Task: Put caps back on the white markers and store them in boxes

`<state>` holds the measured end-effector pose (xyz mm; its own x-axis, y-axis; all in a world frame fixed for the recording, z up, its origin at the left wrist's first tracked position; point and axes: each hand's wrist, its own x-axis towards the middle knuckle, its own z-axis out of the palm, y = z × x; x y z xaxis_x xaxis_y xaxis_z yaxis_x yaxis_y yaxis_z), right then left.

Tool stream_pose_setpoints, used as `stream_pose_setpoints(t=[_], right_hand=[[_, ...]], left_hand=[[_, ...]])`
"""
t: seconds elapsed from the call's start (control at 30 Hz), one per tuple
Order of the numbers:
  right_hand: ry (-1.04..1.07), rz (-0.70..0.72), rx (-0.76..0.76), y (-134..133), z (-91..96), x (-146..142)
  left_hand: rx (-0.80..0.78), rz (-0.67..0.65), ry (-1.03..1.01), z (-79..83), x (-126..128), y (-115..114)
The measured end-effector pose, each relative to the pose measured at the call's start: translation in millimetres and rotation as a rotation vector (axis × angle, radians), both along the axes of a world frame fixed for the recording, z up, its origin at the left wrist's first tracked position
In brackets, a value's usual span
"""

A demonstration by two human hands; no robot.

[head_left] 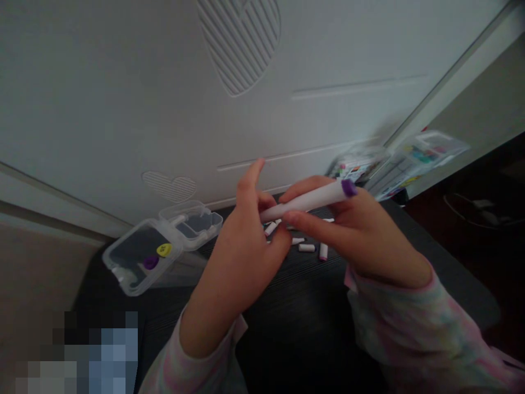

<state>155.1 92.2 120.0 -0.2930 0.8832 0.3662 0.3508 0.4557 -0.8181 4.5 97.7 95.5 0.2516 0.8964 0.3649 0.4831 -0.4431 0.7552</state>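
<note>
My right hand (361,230) is closed around a white marker (305,201) with a purple end cap (349,187), holding it nearly level above a dark surface (287,306). My left hand (241,246) grips the marker's other end, its index finger sticking up. Several small white marker nibs (307,248) lie on the dark surface just beneath and behind my hands. What my left fingers pinch at the marker tip is hidden.
An open clear plastic case (164,246) with a yellow cap and a purple cap inside sits at the left. A clear pack of colourful markers (406,158) leans by the white panelled wall at the right. A blurred patch covers the lower left.
</note>
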Motion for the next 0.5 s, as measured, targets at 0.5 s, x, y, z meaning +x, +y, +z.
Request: stream_pose_setpoints(t=[0.5], right_hand=[[0.536,-0.389,0.245,16,2.3,33]], left_hand=[[0.029,-0.076,0.631,-51.2,21,34]])
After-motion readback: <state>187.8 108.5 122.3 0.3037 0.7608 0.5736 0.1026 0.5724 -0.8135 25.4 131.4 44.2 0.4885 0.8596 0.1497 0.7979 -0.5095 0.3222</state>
